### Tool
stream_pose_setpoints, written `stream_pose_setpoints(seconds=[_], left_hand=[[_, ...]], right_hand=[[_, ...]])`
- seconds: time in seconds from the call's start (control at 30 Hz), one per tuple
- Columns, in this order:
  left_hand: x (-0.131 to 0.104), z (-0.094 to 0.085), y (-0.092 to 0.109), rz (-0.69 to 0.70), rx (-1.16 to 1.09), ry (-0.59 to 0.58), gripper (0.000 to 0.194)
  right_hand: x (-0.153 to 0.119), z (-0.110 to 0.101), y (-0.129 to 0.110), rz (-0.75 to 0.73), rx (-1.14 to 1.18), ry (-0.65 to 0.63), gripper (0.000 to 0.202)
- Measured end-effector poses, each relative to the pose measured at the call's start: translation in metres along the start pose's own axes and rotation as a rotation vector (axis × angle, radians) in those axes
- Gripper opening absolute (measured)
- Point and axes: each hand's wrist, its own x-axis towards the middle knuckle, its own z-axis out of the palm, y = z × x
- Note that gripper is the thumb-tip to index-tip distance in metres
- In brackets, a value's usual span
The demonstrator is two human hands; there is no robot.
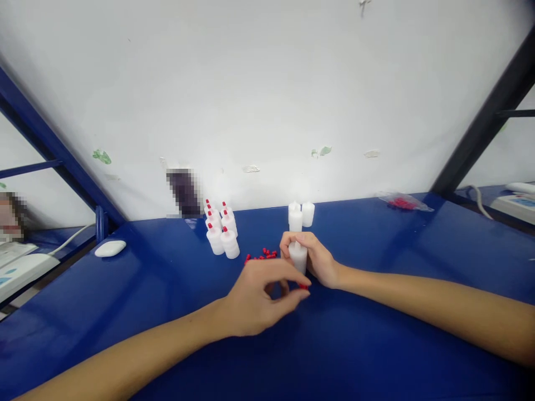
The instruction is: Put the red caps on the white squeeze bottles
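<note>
White bottle [298,260], at two o'clock from the left hand [257,296], is wrapped by the right hand [316,256]; the left one pinches a red cap [304,287]. Probably the bottle is light, squeezable plastic, best held gently around its body. Capped bottles [229,244] stand at the left hand's eleven o'clock.

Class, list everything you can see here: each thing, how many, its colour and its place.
Capped bottles: about seven, white with red caps, table's back left
Plain bottles: at least three, white, behind right hand
Held bottle: one, white, right hand
Loose caps: several, red, beyond left hand
Held piece: one, red, left fingertips
Bag: one, see-through, red contents, back right
Oval thing: one, white, table's left
Table: one, blue, below
Wall: one, whitish, behind
Pixelated patches: two, mostly dark, left
Left hand: one, bare, centre
Right hand: one, bare, right of centre
</note>
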Motion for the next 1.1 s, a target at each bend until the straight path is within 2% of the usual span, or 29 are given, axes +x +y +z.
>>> stream_pose_setpoints(seconds=[0.1, 0.2, 0.3, 0.5, 0.7, 0.9, 1.0, 1.1], left_hand=[[0.014, -0.012, 0.008, -0.146, -0.179, 0.16, 0.009], [0.03, -0.022, 0.01, -0.286, -0.351, 0.164, 0.015], [0.043, -0.025, 0.008, -0.378, -0.354, 0.115, 0.017], [0.061, -0.027, 0.004, -0.365, -0.19, 0.037, 0.013], [0.068, -0.036, 0.007, -0.392, -0.088, -0.096, 0.014], [0.072, -0.034, 0.002, -0.373, -0.188, -0.18, 0.006], [0.068, -0.032, -0.007, -0.39, -0.322, -0.221, 0.012], [0.06, -0.026, -0.018, -0.386, -0.45, -0.192, 0.021]], right_hand=[[-0.001, 0.0, 0.001, -0.023, 0.007, -0.002, 0.045], [-0.001, -0.001, 0.003, -0.048, -0.041, -0.009, 0.05], [-0.001, -0.001, 0.005, -0.06, -0.072, -0.009, 0.056], [-0.001, -0.002, 0.005, 0.0, 0.002, 0.04, 0.054], [-0.002, -0.004, 0.003, -0.066, -0.015, -0.012, 0.055], [0.0, -0.006, 0.002, -0.032, -0.04, -0.015, 0.059], [0.003, -0.004, 0.003, -0.006, -0.01, 0.001, 0.054], [0.004, -0.002, 0.003, 0.027, 0.056, 0.017, 0.046]])
